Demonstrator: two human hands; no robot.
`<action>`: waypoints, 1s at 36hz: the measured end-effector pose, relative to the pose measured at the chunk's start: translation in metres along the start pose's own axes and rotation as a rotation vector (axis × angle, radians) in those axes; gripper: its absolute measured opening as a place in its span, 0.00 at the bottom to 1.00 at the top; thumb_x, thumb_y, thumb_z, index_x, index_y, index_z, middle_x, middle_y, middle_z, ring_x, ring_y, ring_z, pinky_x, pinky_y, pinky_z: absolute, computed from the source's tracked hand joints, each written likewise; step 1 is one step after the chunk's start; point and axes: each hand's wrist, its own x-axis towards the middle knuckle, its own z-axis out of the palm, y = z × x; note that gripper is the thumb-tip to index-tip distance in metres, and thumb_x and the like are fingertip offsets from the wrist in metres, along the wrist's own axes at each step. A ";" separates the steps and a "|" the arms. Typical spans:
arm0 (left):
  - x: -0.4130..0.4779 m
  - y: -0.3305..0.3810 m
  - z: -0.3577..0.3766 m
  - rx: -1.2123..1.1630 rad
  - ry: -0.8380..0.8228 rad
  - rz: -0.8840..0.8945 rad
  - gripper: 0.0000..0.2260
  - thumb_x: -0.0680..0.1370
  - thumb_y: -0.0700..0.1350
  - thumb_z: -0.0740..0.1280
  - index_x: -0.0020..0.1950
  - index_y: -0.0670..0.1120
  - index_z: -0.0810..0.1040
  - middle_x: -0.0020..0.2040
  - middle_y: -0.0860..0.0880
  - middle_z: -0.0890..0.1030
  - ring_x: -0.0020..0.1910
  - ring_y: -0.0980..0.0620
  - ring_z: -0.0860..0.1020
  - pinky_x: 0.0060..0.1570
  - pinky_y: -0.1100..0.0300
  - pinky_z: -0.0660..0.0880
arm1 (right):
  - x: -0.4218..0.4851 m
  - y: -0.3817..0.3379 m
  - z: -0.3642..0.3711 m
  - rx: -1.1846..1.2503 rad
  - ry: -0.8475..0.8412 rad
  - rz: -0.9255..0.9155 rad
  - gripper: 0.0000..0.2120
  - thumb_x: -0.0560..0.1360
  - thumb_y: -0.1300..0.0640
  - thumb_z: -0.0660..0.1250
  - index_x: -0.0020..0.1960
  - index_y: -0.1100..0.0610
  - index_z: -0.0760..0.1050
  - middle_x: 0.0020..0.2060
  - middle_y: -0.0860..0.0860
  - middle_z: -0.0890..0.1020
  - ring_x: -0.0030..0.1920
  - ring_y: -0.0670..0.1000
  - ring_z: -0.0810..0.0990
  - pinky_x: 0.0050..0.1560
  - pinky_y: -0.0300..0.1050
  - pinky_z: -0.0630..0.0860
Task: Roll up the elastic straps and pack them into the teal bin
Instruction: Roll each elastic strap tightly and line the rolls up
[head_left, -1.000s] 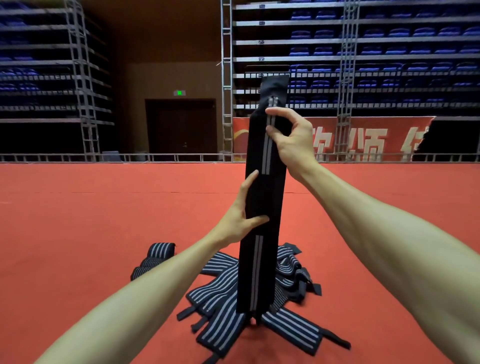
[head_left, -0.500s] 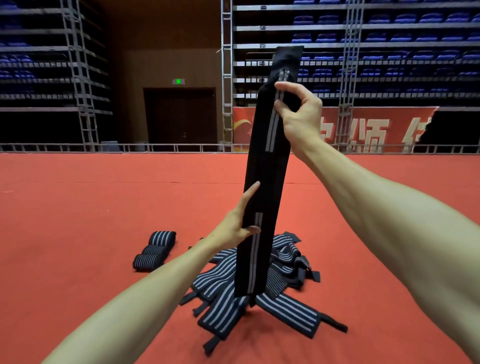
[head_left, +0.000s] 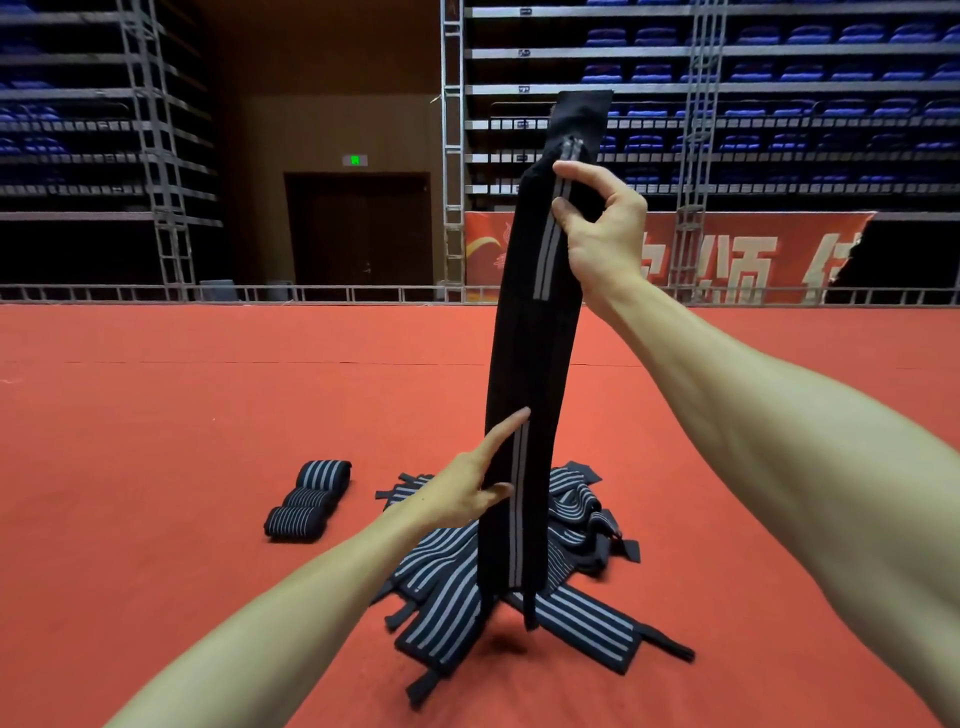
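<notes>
Red carpeted floor. Long black grey-striped elastic strap, hung full-length, I judge to straighten it for rolling. Heap of loose striped straps beneath. Three rolled straps, left. Right hand pinches the hung strap's top; left hand, fingers straight, steadies its lower part. Teal bin unseen.

On the far wall, a red banner carries large white Chinese characters. The middle one reads 颂. The character to its left is mostly hidden behind the right hand, and of the one to its right only a part shows, at the banner's torn edge. Above the dark door hangs a small green lit sign; its symbol is too small to read. Small plates on the stand's tier edges are also too small to read.
</notes>
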 end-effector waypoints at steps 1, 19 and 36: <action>-0.003 -0.002 0.002 0.009 -0.016 -0.011 0.44 0.79 0.36 0.67 0.72 0.76 0.44 0.76 0.60 0.57 0.75 0.52 0.65 0.69 0.69 0.59 | 0.002 0.000 -0.001 0.004 0.007 0.001 0.15 0.75 0.68 0.69 0.58 0.53 0.81 0.52 0.42 0.81 0.59 0.42 0.79 0.66 0.41 0.74; -0.023 -0.016 0.034 -0.107 0.014 -0.092 0.44 0.74 0.41 0.75 0.74 0.68 0.50 0.77 0.61 0.59 0.75 0.61 0.61 0.71 0.67 0.62 | -0.015 0.017 -0.001 -0.015 0.003 0.015 0.15 0.74 0.69 0.70 0.57 0.55 0.81 0.52 0.43 0.82 0.57 0.42 0.80 0.65 0.42 0.75; -0.057 -0.013 0.094 -0.577 -0.158 -0.417 0.41 0.72 0.31 0.74 0.77 0.58 0.59 0.64 0.48 0.78 0.52 0.54 0.83 0.37 0.55 0.81 | -0.077 0.079 -0.015 -0.107 -0.070 0.142 0.16 0.73 0.70 0.69 0.55 0.53 0.82 0.51 0.44 0.82 0.56 0.43 0.80 0.62 0.34 0.73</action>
